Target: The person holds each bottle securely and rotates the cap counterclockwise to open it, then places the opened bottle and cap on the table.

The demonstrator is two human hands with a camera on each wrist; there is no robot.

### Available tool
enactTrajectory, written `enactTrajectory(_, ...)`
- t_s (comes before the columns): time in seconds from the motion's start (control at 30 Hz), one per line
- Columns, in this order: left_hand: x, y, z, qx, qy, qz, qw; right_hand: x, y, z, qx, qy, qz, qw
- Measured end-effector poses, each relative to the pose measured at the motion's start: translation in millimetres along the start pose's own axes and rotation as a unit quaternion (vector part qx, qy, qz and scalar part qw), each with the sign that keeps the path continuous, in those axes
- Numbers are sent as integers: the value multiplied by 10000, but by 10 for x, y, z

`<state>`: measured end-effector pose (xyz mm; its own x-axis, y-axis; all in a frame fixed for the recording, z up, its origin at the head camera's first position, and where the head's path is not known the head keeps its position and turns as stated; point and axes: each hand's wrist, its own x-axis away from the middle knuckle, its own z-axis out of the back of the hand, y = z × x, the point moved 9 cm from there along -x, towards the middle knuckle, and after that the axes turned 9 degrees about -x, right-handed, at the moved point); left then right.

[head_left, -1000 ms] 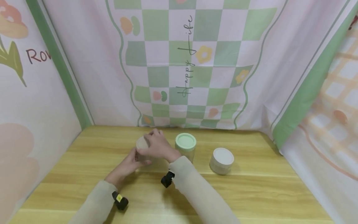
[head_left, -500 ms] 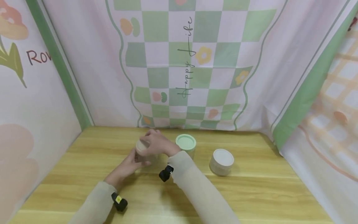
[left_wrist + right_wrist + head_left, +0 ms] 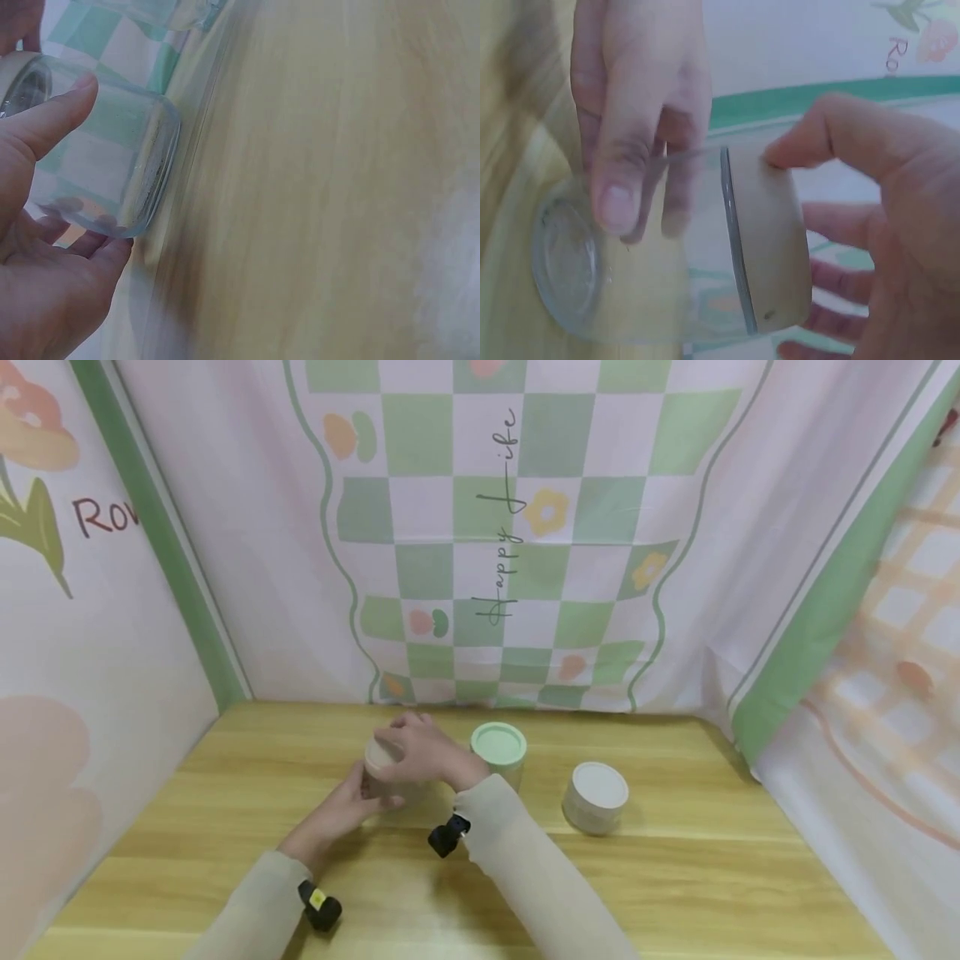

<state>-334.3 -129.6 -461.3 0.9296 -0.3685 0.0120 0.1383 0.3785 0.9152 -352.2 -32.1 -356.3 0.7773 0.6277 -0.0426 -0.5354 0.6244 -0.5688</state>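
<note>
A clear glass jar [image 3: 97,150] stands at the left of the pair of hands, with a beige-white lid [image 3: 769,240] on its top. My left hand [image 3: 341,810] holds the jar's side, thumb on the near glass and fingers curled round the far side. From above, my right hand [image 3: 427,752] grips the lid, its thumb against the rim and its fingers around the opposite side. In the right wrist view the lid sits flush, with a dark ring under it. Through the glass the jar shows no contents.
Just right of my right hand stands a taller clear jar with a mint-green lid [image 3: 498,743]. Further right is a short jar with a white lid [image 3: 598,787]. All are on a wooden table [image 3: 675,877], with a printed curtain [image 3: 540,568] hanging along its back edge.
My right hand's fingers have shifted slightly on the lid, covering it a little differently. My left hand keeps its hold on the jar. The other jars stay in place.
</note>
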Motion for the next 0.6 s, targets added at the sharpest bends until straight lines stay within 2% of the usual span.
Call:
enactTrajectory(0.13,-4,-6,-7,96,-20,3,10000,48,-49,-23,114,279,-68,9995)
enactTrajectory(0.27,-17,0,-23,173,-90,-149,9997,86,-69,-30,321,857,-313,9953)
enactTrajectory(0.37,-22,11,-32,189,-125,-253,9994,105,-64,-24,638,1382,-417,9875)
enactTrajectory(0.43,-20,6,-32,192,-117,-205,9995,114,-64,-25,925,1669,-423,9807)
enactTrajectory(0.6,-19,-26,-9,94,4,4,10000,131,-93,-33,1545,1950,-365,9679)
